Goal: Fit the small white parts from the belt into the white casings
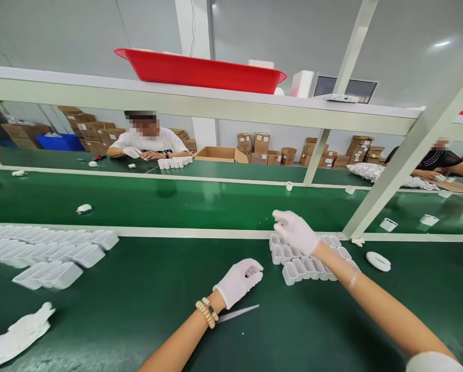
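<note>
My left hand point(239, 281), in a white glove, rests low over the green tabletop with its fingers curled in toward the thumb. Nothing shows in the hollow between them. Under that wrist lies a pair of scissors point(239, 313), its blades pointing right and its handles hidden. My right hand point(294, 231), also gloved, reaches over a group of small white open-topped cups point(289, 273). Its fingers extend past the cups toward the conveyor belt, slightly bent and apart, with no object visible in them. The hand and forearm hide part of the cups.
Rows of white cups point(66, 274) stand at left, above a crumpled white glove point(20, 330). A white ring-shaped item point(379, 261) lies at right. White parts ride the green belt point(216, 204). A post point(405, 139) and shelf bearing a red tray point(204, 72) frame the bench. Two people sit opposite.
</note>
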{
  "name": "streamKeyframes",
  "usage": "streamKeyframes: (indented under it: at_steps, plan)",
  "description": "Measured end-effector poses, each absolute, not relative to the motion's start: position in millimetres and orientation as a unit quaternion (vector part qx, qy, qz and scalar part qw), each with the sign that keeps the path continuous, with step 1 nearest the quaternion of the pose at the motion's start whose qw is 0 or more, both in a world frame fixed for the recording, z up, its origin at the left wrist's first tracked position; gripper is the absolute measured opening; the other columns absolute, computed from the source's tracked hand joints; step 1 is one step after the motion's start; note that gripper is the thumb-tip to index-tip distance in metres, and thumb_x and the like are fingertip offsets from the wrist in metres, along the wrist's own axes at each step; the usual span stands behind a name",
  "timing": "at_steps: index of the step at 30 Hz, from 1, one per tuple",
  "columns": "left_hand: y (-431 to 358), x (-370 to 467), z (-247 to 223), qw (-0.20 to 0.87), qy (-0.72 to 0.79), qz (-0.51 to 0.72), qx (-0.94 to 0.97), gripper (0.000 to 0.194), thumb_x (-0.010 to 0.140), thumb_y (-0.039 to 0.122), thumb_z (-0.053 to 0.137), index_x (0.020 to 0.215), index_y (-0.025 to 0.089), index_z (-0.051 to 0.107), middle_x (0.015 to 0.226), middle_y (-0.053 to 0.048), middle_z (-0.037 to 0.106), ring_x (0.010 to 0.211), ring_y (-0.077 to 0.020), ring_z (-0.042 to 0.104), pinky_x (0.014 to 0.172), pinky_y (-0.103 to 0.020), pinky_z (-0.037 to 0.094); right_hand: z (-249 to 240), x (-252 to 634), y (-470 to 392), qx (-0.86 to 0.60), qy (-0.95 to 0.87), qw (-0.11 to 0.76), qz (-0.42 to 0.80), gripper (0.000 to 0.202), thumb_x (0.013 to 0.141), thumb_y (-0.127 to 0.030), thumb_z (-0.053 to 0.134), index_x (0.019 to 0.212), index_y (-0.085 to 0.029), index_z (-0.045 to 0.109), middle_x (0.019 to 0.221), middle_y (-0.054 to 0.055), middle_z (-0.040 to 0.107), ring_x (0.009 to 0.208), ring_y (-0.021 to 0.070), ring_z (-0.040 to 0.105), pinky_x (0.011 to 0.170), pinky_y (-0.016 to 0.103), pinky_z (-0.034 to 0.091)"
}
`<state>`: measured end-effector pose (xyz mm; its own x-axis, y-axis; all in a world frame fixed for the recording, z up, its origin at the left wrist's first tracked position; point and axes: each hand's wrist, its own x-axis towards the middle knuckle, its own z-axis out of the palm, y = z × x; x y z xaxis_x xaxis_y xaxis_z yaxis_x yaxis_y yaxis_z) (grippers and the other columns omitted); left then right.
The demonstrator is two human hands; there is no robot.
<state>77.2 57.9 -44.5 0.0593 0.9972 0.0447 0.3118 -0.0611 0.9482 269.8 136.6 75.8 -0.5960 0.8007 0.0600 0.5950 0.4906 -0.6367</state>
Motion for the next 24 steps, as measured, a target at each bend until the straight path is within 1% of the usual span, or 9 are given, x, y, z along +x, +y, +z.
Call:
streamKeyframes:
  at_steps: [2,4,5,7,11,14,18,20,24]
  plan:
    - [58,76,-44,0.414,0.542,0.414,0.602,0.019,0.082,0.034,0.062,0.093,0.019,0.068,0.08,-0.001,0.067,0.077,-0.017,0.063,0.075,-0.029,0.053,60,277,117,-0.325,-0.875,0.108,0.343,0.03,0.089,-0.039,0.07,0.107,-0.016,0.072,0.101,0.004,0.073,0.086,0.0163,0.069,0.081,0.032,0.058]
    - [58,75,-43,0.412,0.542,0.412,0.606,0.019,0.082,0.034,0.062,0.092,0.02,0.068,0.08,0.0,0.068,0.077,-0.0169,0.064,0.074,-0.029,0.053,36,284,98,-0.213,-0.887,0.028,0.409,0.031,0.073,-0.042,0.083,0.094,-0.02,0.078,0.09,0.0,0.076,0.077,0.0135,0.069,0.078,0.025,0.057]
    - [58,75,-43,0.41,0.544,0.41,0.607,0.019,0.082,0.035,0.062,0.092,0.02,0.068,0.078,0.0,0.068,0.076,-0.0169,0.064,0.073,-0.029,0.053,23,286,91,-0.124,-0.874,-0.008,0.469,0.033,0.074,-0.046,0.081,0.095,-0.02,0.079,0.09,0.002,0.076,0.077,0.0134,0.07,0.078,0.024,0.057]
    - [58,76,-42,0.404,0.55,0.403,0.61,0.019,0.082,0.036,0.061,0.091,0.021,0.068,0.077,0.0,0.067,0.074,-0.017,0.063,0.071,-0.029,0.053,0,286,82,-0.076,-0.831,-0.016,0.551,0.041,0.077,-0.055,0.075,0.094,-0.018,0.079,0.086,0.005,0.076,0.076,0.0147,0.07,0.077,0.025,0.056]
    - [60,77,-41,0.388,0.557,0.389,0.622,0.02,0.083,0.037,0.06,0.092,0.02,0.068,0.082,-0.002,0.069,0.077,-0.0171,0.065,0.076,-0.029,0.053,-15,283,86,-0.139,-0.738,-0.021,0.66,0.051,0.079,-0.058,0.071,0.101,-0.013,0.078,0.083,0.009,0.074,0.069,0.0137,0.069,0.069,0.025,0.055]
    - [60,71,-39,0.389,0.558,0.359,0.64,0.021,0.08,0.038,0.063,0.09,0.02,0.069,0.08,-0.001,0.07,0.074,-0.0159,0.065,0.073,-0.027,0.053,-16,283,92,-0.171,-0.731,-0.018,0.66,0.04,0.081,-0.046,0.071,0.102,-0.014,0.079,0.081,0.008,0.074,0.066,0.0123,0.067,0.065,0.023,0.054]
    - [47,47,-27,0.367,0.584,0.285,0.666,0.021,0.067,0.041,0.076,0.07,0.021,0.068,0.065,0.005,0.065,0.062,-0.0144,0.062,0.061,-0.023,0.047,-23,284,90,-0.167,-0.735,-0.01,0.657,0.029,0.084,-0.033,0.067,0.102,-0.014,0.08,0.082,0.007,0.074,0.068,0.0125,0.068,0.067,0.023,0.055]
    - [32,38,-18,0.334,0.617,0.248,0.668,0.019,0.064,0.036,0.076,0.061,0.022,0.064,0.059,0.006,0.06,0.056,-0.0137,0.059,0.058,-0.022,0.044,-25,283,89,-0.175,-0.732,-0.009,0.658,0.027,0.084,-0.028,0.064,0.102,-0.015,0.08,0.082,0.006,0.073,0.068,0.0119,0.068,0.065,0.022,0.054]
    - [0,37,-4,0.264,0.683,0.165,0.661,0.014,0.055,0.015,0.068,0.053,0.024,0.057,0.06,0.004,0.055,0.049,-0.0152,0.052,0.052,-0.025,0.037,-20,282,89,-0.183,-0.752,-0.029,0.632,0.026,0.085,-0.023,0.06,0.1,-0.017,0.081,0.081,0.005,0.074,0.069,0.012,0.069,0.063,0.019,0.054]
